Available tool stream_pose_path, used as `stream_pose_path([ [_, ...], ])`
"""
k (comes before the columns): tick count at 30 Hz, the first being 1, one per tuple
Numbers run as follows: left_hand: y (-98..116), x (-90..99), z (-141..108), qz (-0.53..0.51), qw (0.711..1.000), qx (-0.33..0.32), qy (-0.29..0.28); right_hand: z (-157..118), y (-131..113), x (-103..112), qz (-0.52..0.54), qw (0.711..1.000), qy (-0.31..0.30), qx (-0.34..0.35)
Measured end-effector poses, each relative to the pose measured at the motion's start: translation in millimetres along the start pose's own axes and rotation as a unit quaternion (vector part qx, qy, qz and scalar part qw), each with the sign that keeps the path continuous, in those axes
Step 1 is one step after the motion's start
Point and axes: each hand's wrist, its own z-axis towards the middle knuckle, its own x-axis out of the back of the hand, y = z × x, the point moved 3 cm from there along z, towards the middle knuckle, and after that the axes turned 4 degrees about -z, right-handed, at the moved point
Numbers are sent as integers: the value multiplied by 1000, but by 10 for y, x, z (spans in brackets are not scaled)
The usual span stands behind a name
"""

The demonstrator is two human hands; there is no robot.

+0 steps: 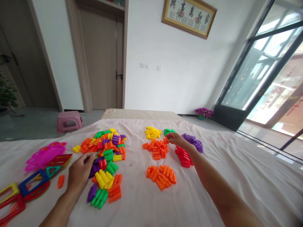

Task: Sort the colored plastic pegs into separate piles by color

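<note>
My left hand (81,167) is at the left edge of a mixed pile of small plastic finger-shaped pieces (109,156) in orange, green, yellow, purple and red. Its thumb and fingers are pinched together, and what lies between them is too small to make out. My right hand (176,140) reaches to the upper right of an orange heap (156,149), with its bent fingertips closed on an orange plastic piece (166,138). Around it lie yellow pieces (152,133), green pieces (169,131), purple pieces (193,142) and red pieces (183,156), the red partly behind my forearm.
A second orange group (162,176) lies nearer me on the pale cloth (139,205). At left are a magenta plastic shape (44,156), coloured frame tiles (33,183) and a lone orange piece (61,181). A pink stool (69,121) stands beyond the cloth.
</note>
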Motion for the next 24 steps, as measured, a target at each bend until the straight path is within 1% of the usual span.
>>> stream_pose_path([
  [2,-9,0,8,2,1000,1,-1,-33,101,-15,5,1000,-2,-8],
  [5,-18,-6,21,3,1000,-3,-1,-6,233,-46,-6,1000,-1,-15],
  [9,-26,-13,27,8,1000,-8,0,63,360,-170,7,999,-47,-19],
  [11,-25,-15,26,7,1000,-8,-1,64,388,-244,11,998,-59,-18],
  [13,-22,-15,25,3,1000,-6,-1,41,392,-290,7,998,-56,-18],
  [16,-19,-15,26,4,1000,-6,2,-3,362,-282,-14,999,-25,-31],
  [18,-21,-18,27,1,1000,-10,3,-26,304,-246,-29,999,2,-44],
  [20,-28,-23,28,-6,1000,-14,4,-57,179,-223,-47,997,34,-42],
  [22,-35,-28,28,-14,1000,-18,5,-125,-49,-243,-60,996,69,-16],
  [24,-37,-28,28,-16,1000,-24,9,-256,-389,-321,-55,994,91,34],
])
